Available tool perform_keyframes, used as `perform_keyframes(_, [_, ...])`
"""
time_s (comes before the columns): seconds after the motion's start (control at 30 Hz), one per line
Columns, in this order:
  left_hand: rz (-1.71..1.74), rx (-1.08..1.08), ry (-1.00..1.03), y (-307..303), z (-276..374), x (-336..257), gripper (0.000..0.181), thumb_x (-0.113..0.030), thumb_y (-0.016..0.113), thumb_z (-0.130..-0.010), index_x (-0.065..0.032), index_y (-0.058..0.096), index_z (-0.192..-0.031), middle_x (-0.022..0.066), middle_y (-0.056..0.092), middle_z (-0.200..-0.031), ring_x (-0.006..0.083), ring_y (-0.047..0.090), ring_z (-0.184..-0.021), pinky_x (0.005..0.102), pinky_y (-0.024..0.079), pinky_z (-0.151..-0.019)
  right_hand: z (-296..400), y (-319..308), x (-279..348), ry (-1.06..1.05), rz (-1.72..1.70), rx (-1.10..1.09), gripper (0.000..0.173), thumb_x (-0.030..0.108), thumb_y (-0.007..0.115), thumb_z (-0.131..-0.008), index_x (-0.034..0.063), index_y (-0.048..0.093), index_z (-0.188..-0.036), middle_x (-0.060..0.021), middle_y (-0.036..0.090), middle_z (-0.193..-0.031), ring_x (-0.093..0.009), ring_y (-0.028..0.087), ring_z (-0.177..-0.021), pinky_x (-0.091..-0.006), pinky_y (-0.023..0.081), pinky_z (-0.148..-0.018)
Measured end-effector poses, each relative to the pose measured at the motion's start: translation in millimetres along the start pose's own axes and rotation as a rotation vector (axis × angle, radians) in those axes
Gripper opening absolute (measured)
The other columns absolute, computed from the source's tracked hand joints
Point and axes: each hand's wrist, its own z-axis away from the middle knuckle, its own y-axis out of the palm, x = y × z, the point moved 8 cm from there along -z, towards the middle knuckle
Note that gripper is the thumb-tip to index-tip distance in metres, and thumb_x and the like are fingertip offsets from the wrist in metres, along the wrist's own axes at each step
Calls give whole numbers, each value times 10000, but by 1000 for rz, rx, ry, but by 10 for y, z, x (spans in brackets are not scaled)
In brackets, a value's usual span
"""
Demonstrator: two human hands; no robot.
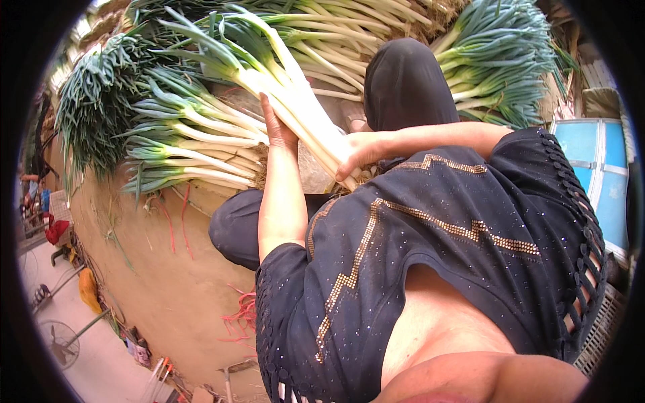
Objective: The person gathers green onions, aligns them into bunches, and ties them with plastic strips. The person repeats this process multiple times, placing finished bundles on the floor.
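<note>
My left hand (279, 123) is around the pale stalks of a bundle of large green onions or leeks (297, 101), partly hidden by them. Near the root end, my right hand (360, 153) grips the same bundle, its fingers partly hidden. The bundle slants across my front, green leaves toward the upper left and roots close to my shirt. Beside my left forearm lies a pile of similar stalks (216, 174) with roots toward me. More long stalks (337, 25) lie beyond the bundle.
A leafy heap (95, 95) stands at far left, and another pile (509, 60) lies beyond my right knee. Red ties (244, 310) lie on the brown ground at my left. A blue panelled box (587, 151) and a plastic crate (602, 322) are at right. A hoe-like tool (229, 378) lies at bottom.
</note>
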Motion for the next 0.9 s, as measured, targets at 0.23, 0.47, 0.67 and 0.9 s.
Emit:
perform_keyframes(0.23, [190,88,-160,-121,-29,163,748,-530,551,-731,14,399,-1223,213,553,-1063,293,572,-924,378,485,-810,274,-93,449,-288,550,-443,947,419,705,-614,-68,182,-1235,-301,545,-899,-380,568,-855,-381,453,-752])
perform_keyframes(0.47, [188,-30,75,-143,7,-276,627,-382,581,-770,3,373,-1220,174,494,-1139,283,512,-1013,392,414,-892,441,62,784,-265,652,-421,997,338,706,-631,-59,87,-1305,-312,523,-962,-410,544,-909,-396,436,-793])
perform_keyframes(0.67, [-170,-111,531,320,362,-1962,639,-460,527,-809,-4,379,-1231,142,501,-1136,235,508,-1015,345,423,-864,25,89,1675,-823,546,-325,991,309,717,-624,-36,98,-1317,-281,529,-1018,-357,552,-932,-380,445,-806])
perform_keyframes(0.9, [-778,-584,1036,-413,846,-3841,561,-439,463,-847,13,405,-1173,143,517,-1080,227,510,-989,340,406,-861,-1456,705,2611,-785,393,1,917,270,755,-647,-65,175,-1273,-241,511,-1065,-236,517,-992,-324,415,-867])
